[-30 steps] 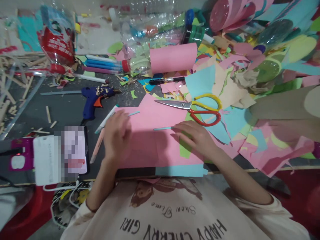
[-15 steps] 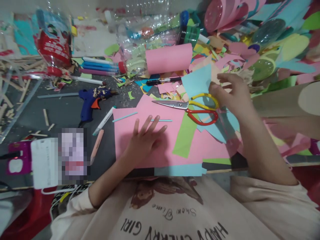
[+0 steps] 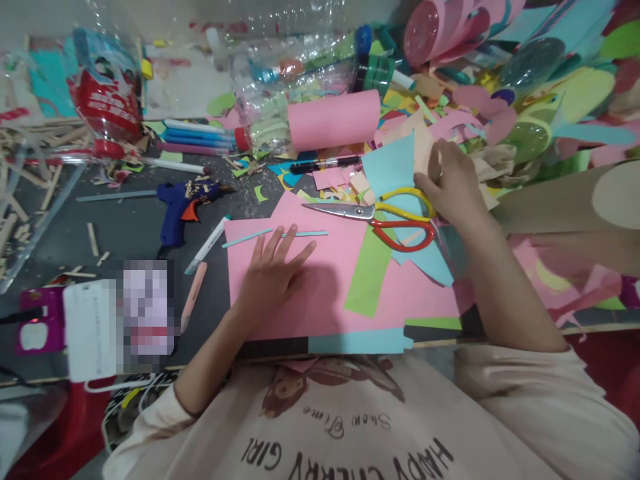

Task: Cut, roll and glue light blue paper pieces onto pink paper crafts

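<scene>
Left grip (image 3: pixel 267 275) spread on pink paper (image 3: pixel 320 290).

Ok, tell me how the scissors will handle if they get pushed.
The scissors would likely slide rather than roll, lying flat with wide loop handles. Their metal-looking blades suggest some weight. They may drag the pink paper beneath.

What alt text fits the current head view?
A person's left hand lies spread on flat pink paper, reaching two thin pale-blue paper strips, while the right hand is beside metal scissors with yellow and red handles. A blue plastic glue gun lies left; coloured paper scraps pile up right.
</scene>
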The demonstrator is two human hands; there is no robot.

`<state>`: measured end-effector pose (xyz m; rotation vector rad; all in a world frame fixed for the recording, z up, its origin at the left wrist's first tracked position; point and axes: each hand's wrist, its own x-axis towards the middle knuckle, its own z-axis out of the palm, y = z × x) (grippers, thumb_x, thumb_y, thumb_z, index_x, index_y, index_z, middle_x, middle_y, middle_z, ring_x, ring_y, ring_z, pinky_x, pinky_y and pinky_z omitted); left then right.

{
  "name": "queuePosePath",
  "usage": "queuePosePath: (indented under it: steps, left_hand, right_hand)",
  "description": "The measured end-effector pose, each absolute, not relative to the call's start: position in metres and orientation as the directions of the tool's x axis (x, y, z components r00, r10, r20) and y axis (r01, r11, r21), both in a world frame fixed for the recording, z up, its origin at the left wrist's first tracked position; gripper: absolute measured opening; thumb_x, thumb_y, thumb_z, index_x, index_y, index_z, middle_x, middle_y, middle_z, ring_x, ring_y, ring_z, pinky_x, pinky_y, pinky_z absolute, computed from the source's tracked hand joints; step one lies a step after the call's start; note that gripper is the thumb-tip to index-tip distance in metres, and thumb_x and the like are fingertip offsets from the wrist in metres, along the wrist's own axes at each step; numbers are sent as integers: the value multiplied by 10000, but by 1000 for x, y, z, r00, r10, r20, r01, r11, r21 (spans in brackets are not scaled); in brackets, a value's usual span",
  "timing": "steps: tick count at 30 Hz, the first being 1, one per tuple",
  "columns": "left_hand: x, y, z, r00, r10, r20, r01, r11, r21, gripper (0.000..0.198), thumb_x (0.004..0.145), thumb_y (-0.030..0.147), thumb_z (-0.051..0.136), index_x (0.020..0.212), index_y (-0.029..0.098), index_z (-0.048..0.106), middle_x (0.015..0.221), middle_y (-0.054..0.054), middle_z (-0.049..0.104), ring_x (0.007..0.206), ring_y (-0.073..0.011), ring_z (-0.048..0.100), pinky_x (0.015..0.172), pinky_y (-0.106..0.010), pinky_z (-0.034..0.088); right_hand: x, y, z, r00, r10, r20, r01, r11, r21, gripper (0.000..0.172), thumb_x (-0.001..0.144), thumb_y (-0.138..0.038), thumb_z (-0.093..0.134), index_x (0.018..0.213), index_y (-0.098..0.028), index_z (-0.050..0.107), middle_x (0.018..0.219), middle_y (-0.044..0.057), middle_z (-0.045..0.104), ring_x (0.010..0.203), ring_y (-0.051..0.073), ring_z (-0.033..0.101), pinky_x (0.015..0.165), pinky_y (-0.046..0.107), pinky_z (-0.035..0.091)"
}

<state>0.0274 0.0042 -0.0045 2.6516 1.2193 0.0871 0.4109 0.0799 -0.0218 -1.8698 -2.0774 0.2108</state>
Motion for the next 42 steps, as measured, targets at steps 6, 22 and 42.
queuePosePath:
  steps: [6,22,42]
  left_hand:
    - [25,6,-9,640,769,-1,740,-615,272,477,950,274,514,1425,251,486,1563,-215,367,1440,-403,368,1104,-661,337]
    - [58,-39,14,885,465,2,434,-828,354,560,934,439,517,1407,140,489,1490,-158,499,1382,-304,475,1164,-427,387]
    - [64,22,36,654,669,-353,626,-216,749,239,846,187,464,1006,146,637,919,-17,687,826,-163,618,714,-250,480]
  right_hand:
    - [390,49,12,45,947,317,962,44,-268,464,957,-410,503,1378,-229,431,1466,175,470,1391,357,419,1065,621,402]
    - [328,-150,-12,-167,945,282,868,277,-413,550,899,-110,527,1410,-305,475,1128,120,711,1043,300,692,812,489,591]
    - [336,-81,23,-220,940,261,783,330,-527,415,936,-354,573,1343,-294,523,1123,108,723,1020,273,697,818,434,592]
